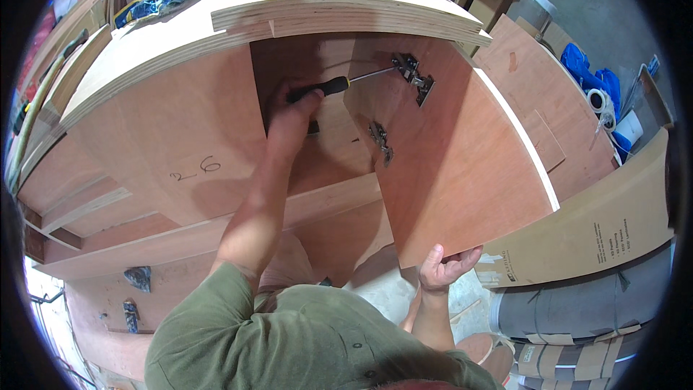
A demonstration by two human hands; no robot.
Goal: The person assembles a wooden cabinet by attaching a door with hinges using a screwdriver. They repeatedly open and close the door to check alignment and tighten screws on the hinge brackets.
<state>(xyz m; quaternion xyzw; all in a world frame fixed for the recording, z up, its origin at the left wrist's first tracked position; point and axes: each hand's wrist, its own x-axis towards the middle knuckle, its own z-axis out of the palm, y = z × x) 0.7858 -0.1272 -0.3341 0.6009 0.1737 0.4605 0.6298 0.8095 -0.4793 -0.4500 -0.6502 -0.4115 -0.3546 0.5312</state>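
Observation:
In my left hand is a screwdriver with a black handle, yellow at its collar. Its shaft reaches right, and the tip meets the upper metal hinge inside the open cabinet door. A second metal hinge sits lower on the same door. My right hand grips the door's bottom edge, thumb on the inner face and fingers beyond the edge. The plywood cabinet has a dark opening behind my left hand, which partly hides the inside.
Thick plywood boards overhang the opening. A cardboard sheet and a grey roll lie on the right. Blue plastic and white rolls stand beyond. At lower left, a small bag rests on a board.

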